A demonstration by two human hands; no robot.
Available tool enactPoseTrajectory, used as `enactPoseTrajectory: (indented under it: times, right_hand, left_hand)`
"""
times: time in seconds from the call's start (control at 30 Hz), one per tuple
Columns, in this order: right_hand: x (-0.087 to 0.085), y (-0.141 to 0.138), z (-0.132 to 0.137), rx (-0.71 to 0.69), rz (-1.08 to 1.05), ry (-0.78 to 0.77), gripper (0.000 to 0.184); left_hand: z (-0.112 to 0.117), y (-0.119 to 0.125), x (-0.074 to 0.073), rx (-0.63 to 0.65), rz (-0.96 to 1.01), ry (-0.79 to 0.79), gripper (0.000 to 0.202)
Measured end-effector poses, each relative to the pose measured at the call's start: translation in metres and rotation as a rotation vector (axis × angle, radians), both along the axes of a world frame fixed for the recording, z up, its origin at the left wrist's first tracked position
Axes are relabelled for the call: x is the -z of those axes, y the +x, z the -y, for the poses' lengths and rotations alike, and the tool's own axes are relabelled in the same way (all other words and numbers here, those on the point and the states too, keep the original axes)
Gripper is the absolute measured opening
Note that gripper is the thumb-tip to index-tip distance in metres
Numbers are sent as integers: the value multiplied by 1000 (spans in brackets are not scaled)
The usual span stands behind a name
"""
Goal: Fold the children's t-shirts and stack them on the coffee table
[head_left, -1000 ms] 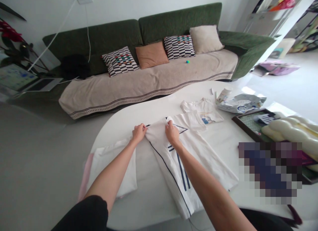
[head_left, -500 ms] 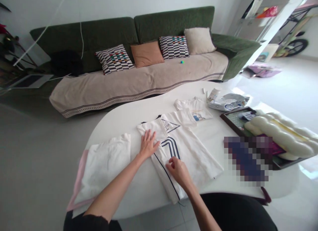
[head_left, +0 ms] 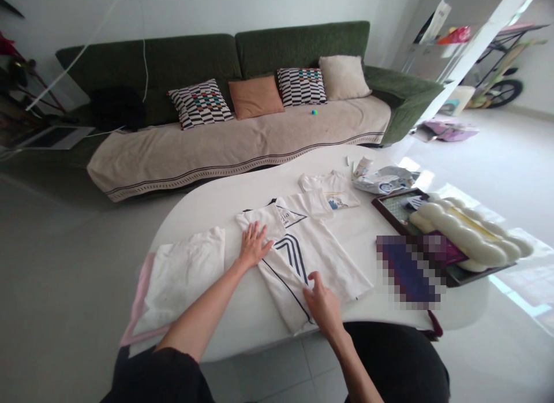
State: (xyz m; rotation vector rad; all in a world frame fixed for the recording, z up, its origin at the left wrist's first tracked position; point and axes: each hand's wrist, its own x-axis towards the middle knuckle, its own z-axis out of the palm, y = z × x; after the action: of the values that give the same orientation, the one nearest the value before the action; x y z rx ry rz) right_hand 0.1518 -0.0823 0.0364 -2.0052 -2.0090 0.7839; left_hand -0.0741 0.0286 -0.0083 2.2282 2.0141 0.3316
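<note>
A white T-shirt [head_left: 326,256] with dark blue stripes and lettering lies on the white table [head_left: 203,204], its left side folded inward. My left hand [head_left: 254,245] rests flat on the folded sleeve near the shoulder, fingers spread. Over the lower part of the shirt is my right hand [head_left: 324,305], its index finger and thumb bent and apart, the other fingers curled; I see no cloth between them. Left of the shirt sits a stack of folded white clothes [head_left: 186,282] with a pink garment [head_left: 141,299] beneath.
Behind the T-shirt lies another white shirt [head_left: 331,192] with a print. A plastic packet [head_left: 385,181] sits at the back right, near a dark tray [head_left: 389,215] bearing a cream, bubbly object [head_left: 467,230]. A green sofa [head_left: 173,62] with cushions stands beyond the table.
My right hand has moved down and to the right across the shirt, and its fingers have spread apart a little. My left hand stays on the folded sleeve. The view has shifted slightly.
</note>
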Motion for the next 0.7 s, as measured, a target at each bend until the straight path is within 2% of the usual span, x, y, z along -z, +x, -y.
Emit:
enactPoseTrajectory:
  times: [0.1, 0.23, 0.3, 0.37, 0.43, 0.53, 0.6, 0.7]
  right_hand:
    - [-2, 2, 12, -13, 182, 128, 26]
    - [7, -24, 31, -257, 124, 338, 47]
    - [17, -35, 41, -354, 74, 313, 58]
    - [23, -36, 50, -371, 26, 251, 64]
    - [19, -25, 50, -405, -86, 191, 57]
    - [2, 9, 21, -362, -309, 112, 32]
    - [-7, 37, -21, -178, -362, 141, 31]
    - [-10, 71, -103, 131, -308, 259, 34]
  left_hand:
    - [-2, 3, -10, -3, -4, -44, 61]
    - [-5, 19, -20, 9, -40, 31, 65]
    - [-5, 28, -18, 35, -39, 53, 66]
    - [-4, 34, -13, 55, -38, 21, 66]
    - [-3, 36, -7, 73, -46, -10, 65]
    - [-2, 32, -3, 102, -63, -14, 63]
    - [-1, 30, -3, 102, -66, -13, 62]
    - [4, 25, -3, 89, -56, -11, 62]
